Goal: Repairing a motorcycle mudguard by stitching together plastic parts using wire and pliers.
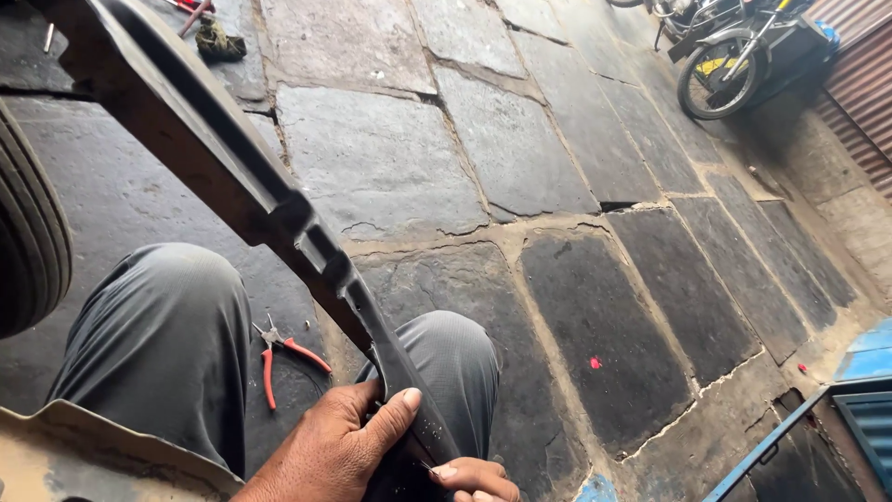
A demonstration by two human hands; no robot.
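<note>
A long black plastic panel (214, 158) runs slantwise from the top left down to my lap. My left hand (339, 446) grips its lower part, with the thumb lying across the front face and the fingers wrapped behind. Only the fingertips of my right hand (476, 481) show at the bottom edge. They touch the panel's lower end beside a thin, small metal bit. My knees in grey trousers (167, 344) sit on either side of the panel.
Red-handled pliers (279, 358) lie on the stone-slab floor (520, 149) between my knees. A black tyre (28, 232) stands at the left edge. A parked motorcycle (734, 56) is at the top right, and a blue metal frame (836, 437) at the bottom right. A rag (220, 42) lies at the top left.
</note>
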